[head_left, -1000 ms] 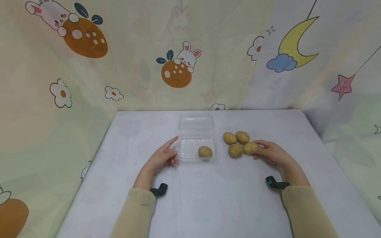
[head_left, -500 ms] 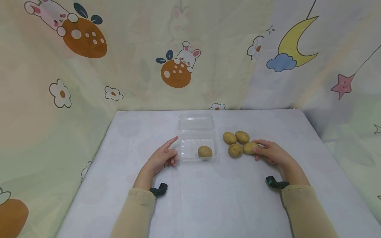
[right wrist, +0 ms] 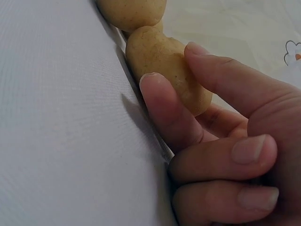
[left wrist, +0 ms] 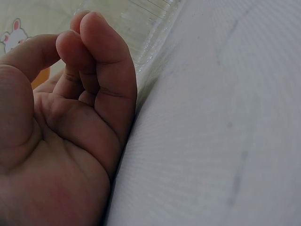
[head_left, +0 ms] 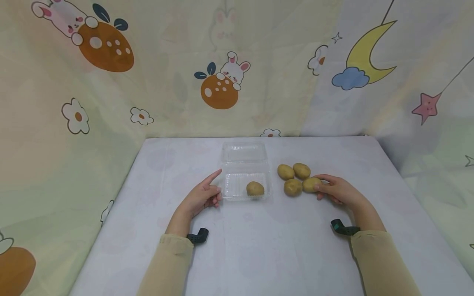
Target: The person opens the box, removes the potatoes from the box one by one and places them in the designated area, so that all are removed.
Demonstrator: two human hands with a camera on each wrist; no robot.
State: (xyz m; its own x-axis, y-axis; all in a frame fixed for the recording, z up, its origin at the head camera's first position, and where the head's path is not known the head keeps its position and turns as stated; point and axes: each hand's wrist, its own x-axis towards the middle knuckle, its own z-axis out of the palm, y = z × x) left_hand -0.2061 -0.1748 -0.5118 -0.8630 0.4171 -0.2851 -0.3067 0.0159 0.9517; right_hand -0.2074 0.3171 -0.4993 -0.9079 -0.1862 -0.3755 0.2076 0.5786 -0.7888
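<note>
At the right, my right hand [head_left: 342,191] pinches a potato [head_left: 311,184] between thumb and fingers. In the right wrist view that potato [right wrist: 169,61] lies close over the cloth, against another potato [right wrist: 134,12]. Three more potatoes [head_left: 293,187] are clustered to its left. A clear plastic clamshell box [head_left: 233,189] stands with its lid [head_left: 244,152] folded back, and one potato [head_left: 255,188] sits in its right half. My left hand [head_left: 200,197] rests on the table by the box's left edge, index finger straight, the others loosely curled with nothing between them.
A white cloth covers the table [head_left: 259,246], whose far edge meets a printed curtain [head_left: 277,82]. Curtain also hangs at both sides. A dark band with a small camera [head_left: 198,236] is on the left wrist, and a similar one [head_left: 344,227] on the right.
</note>
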